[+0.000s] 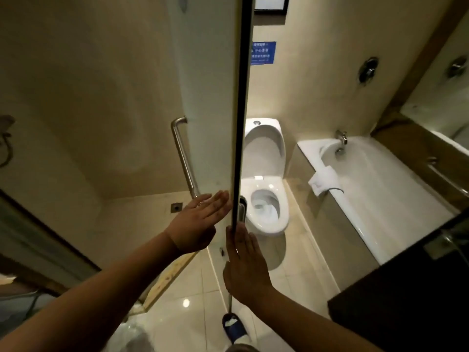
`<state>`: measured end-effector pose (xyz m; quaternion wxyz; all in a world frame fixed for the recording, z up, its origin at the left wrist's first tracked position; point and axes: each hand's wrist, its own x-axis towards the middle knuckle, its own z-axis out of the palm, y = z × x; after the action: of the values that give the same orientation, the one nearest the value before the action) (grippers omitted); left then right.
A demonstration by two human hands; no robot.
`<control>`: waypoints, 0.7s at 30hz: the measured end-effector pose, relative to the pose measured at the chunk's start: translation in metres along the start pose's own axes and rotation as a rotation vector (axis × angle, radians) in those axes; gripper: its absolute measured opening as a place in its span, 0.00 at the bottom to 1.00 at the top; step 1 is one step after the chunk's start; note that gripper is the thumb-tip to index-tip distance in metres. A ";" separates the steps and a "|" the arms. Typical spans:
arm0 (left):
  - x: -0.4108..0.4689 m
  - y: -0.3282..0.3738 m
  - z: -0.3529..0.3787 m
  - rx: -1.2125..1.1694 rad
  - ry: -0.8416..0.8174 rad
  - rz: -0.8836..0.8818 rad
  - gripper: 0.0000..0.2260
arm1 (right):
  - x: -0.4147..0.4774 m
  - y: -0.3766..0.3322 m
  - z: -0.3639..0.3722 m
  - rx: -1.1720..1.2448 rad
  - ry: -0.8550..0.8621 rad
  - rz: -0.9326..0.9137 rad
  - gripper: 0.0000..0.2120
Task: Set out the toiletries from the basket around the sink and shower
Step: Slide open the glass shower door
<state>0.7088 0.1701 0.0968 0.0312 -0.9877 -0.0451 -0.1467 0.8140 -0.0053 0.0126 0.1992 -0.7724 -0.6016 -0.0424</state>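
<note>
Glass door [210, 97] edge-on at centre, standing between the viewer and the shower stall [101, 123] on its left; steel bar handle [184, 158] on the pane. Stall side: left hand [200, 219] flat, fingers straight and together, against the glass. Lower down, right hand [246, 265] flat, fingers together, along the door edge. Toilet [284, 214], lid up, just right of the door; bathtub [393, 199] beyond, white towel [324, 179] over its rim. Stall: beige walls, floor drain [176, 207], hose fitting [5, 143] far left.

A glass shower door [239, 110], seen edge-on, stands between our flat left hand [200, 219] and right hand [245, 262]. Left of it the shower floor [142, 214] lies open; right, a toilet [266, 199] and bathtub [380, 189] narrow the tiled floor [299, 250].
</note>
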 end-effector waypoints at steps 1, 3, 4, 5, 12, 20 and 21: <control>0.005 0.001 0.002 0.005 -0.001 0.007 0.40 | 0.001 0.004 -0.004 -0.010 -0.003 0.020 0.45; 0.016 0.004 0.004 0.006 0.003 0.020 0.38 | 0.003 0.011 -0.009 -0.012 -0.003 0.061 0.45; 0.021 0.005 0.005 0.010 0.007 0.029 0.38 | 0.003 0.015 -0.010 -0.004 0.006 0.076 0.45; 0.027 0.006 0.006 0.017 0.011 0.037 0.38 | 0.004 0.017 -0.010 0.009 0.016 0.093 0.45; 0.055 0.005 0.019 0.025 -0.006 0.063 0.42 | 0.011 0.029 -0.006 0.024 0.085 0.189 0.46; 0.092 0.000 0.032 0.038 -0.152 -0.012 0.41 | 0.032 0.062 -0.006 -0.061 0.028 0.351 0.50; 0.098 -0.001 0.034 0.038 -0.176 -0.030 0.42 | 0.036 0.067 -0.007 -0.082 0.009 0.377 0.51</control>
<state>0.8118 0.1815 0.0926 0.0436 -0.9952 -0.0652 -0.0591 0.8883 0.0114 0.0129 0.1746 -0.8787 -0.4431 -0.0323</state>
